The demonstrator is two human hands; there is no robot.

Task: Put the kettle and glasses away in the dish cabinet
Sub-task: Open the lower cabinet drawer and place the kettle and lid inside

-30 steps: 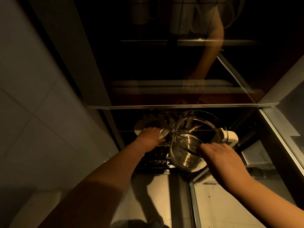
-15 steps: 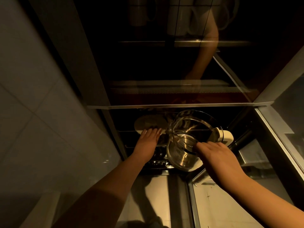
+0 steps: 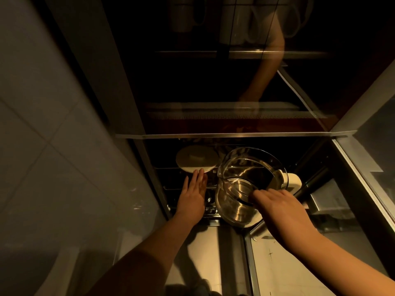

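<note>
A clear glass kettle [image 3: 241, 184] with a steel base and a white handle lies tilted on the wire rack [image 3: 171, 186] inside the open dish cabinet. My right hand [image 3: 280, 208] rests on its lower right side, fingers curled against the glass. My left hand [image 3: 193, 193] is flat with fingers straight, just left of the kettle, fingertips touching the edge of a round white lid [image 3: 196, 159] that lies on the rack. No glasses are clearly visible down here.
The cabinet's dark glass upper door [image 3: 213, 82] reflects my arm; white mugs [image 3: 241, 22] show dimly behind it. A tiled wall [image 3: 53, 146] is on the left, an open door panel [image 3: 363, 167] on the right, a steel counter [image 3: 213, 263] below.
My left hand let go of the white lid, opened flat and drew back a little toward me. The kettle and my right hand stayed nearly in place.
</note>
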